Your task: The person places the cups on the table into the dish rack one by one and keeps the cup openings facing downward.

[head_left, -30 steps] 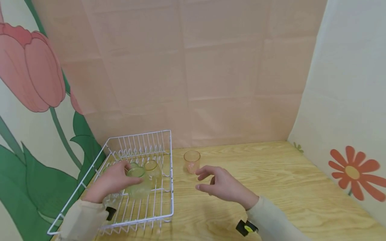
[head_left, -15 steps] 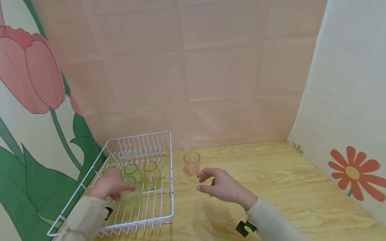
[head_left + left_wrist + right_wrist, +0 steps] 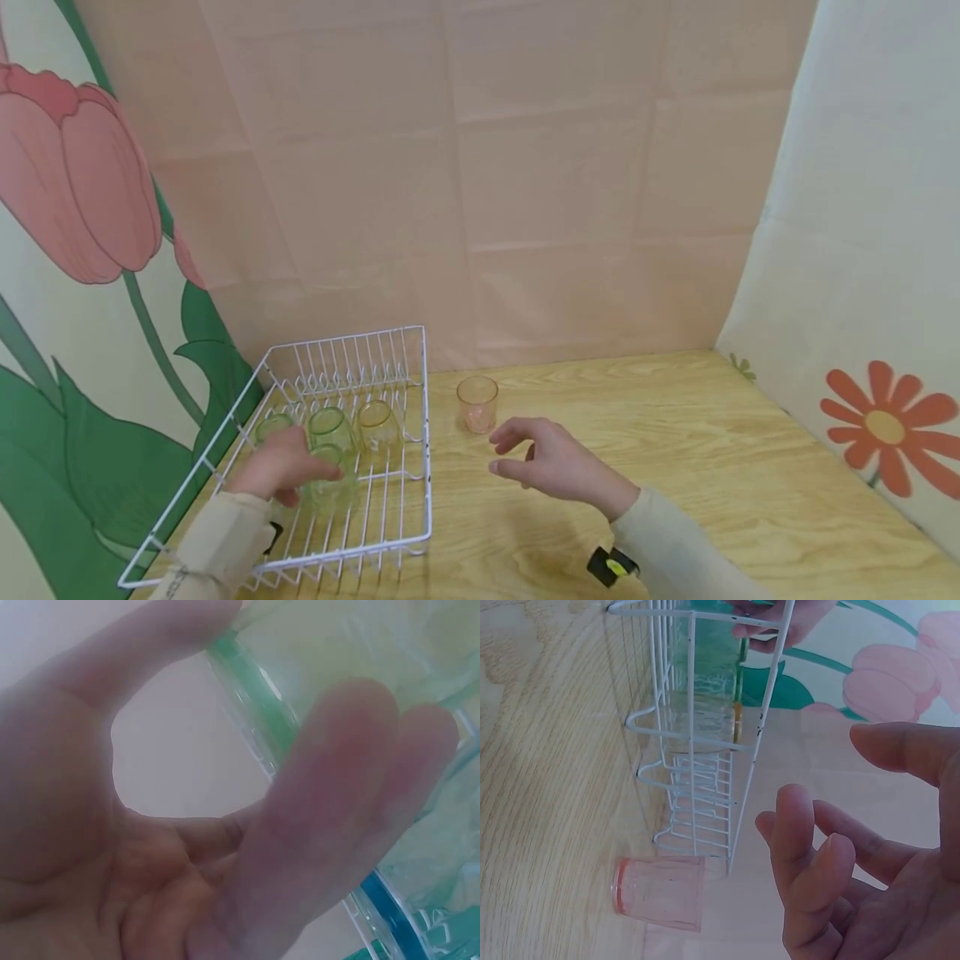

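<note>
In the head view my left hand (image 3: pixel 277 462) is at the front green glass (image 3: pixel 333 492) in the white wire dish rack, its thumb and fingers around the rim end. Up close, the thumb meets the green rim (image 3: pixel 255 690) and the fingers lie along the glass's side; the contact is partly hidden. Another green glass (image 3: pixel 330 425) and a yellow-rimmed glass (image 3: pixel 378 427) stand behind it, with one more green-rimmed glass (image 3: pixel 270 427) at left. My right hand (image 3: pixel 562 467) hovers over the table, fingers loosely bent, holding nothing. Near its fingertips stands a pink glass (image 3: pixel 477 406).
The dish rack (image 3: pixel 429 500) has raised wire sides and sits at the table's left, beside a tulip-printed wall (image 3: pixel 82 183). Wood-grain table (image 3: pixel 637 417) extends to the right. A pinkish backdrop (image 3: pixel 562 208) closes off the back.
My left hand has moved left and down with the green glass, which now stands lower in front of the other green one. The right hand stays almost still.
</note>
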Available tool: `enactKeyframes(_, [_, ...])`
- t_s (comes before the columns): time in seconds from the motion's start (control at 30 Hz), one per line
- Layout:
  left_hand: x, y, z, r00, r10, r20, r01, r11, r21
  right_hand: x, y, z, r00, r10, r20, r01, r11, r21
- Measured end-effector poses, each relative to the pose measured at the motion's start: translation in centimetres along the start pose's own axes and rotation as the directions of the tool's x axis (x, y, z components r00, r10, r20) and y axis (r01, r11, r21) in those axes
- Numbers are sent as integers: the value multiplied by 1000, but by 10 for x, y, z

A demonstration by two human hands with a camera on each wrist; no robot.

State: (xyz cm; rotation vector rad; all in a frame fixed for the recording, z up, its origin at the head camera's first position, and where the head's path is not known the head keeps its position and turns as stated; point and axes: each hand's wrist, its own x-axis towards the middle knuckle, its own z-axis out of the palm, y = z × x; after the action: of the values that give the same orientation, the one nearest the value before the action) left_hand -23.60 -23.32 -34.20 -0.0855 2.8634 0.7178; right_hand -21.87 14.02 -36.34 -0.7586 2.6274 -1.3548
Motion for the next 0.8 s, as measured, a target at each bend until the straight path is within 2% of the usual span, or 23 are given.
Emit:
enactKeyframes(0.23, [1, -4, -1, 1000, -7, 16, 8, 999, -39, 3, 5, 1, 1000, 23, -12, -23, 999, -25])
enactKeyframes(0.6, [0, -2, 0, 1000, 2, 14, -2, 1000, -22, 11, 19, 5, 996, 73, -50, -74, 997, -23])
enactKeyframes(0.8, [-3, -1, 0, 1000, -11, -6, 11, 1000, -27, 26, 33, 3, 978, 161, -132, -166, 986, -31])
